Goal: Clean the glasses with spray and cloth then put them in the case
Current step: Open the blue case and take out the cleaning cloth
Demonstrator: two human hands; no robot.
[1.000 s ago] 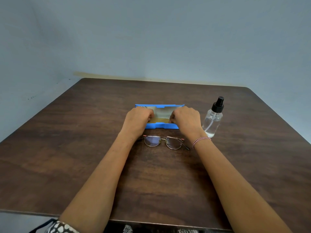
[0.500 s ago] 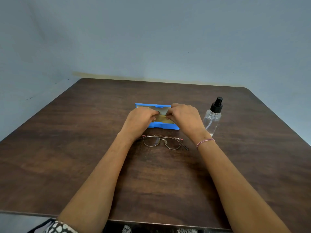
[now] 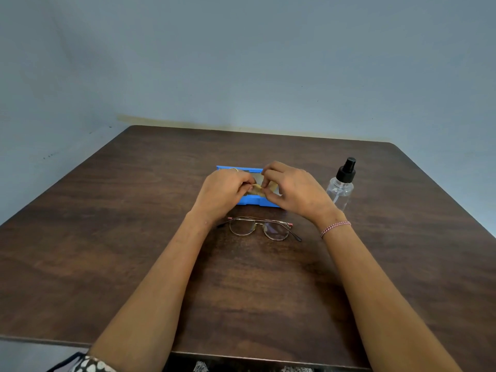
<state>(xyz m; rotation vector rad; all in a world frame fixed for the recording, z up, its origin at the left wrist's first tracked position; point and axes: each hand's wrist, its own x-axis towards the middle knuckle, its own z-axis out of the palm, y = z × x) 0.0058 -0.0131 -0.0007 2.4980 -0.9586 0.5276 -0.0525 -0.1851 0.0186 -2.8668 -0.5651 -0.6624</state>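
Observation:
An open blue glasses case (image 3: 255, 202) lies at the middle of the table, mostly covered by my hands. Over it, my left hand (image 3: 224, 193) and my right hand (image 3: 294, 193) both pinch a small tan cloth (image 3: 257, 188) between their fingertips. The thin metal-framed glasses (image 3: 261, 228) lie folded on the table just in front of the case, untouched. A clear spray bottle (image 3: 341, 187) with a black pump top stands upright to the right of my right hand.
The dark wooden table (image 3: 134, 237) has a rounded far right corner and its front edge is close to me. A blue-grey wall rises behind its far edge.
My hands moved from the two ends of the case toward its middle. They have gathered the tan cloth and lifted it a little out of the case.

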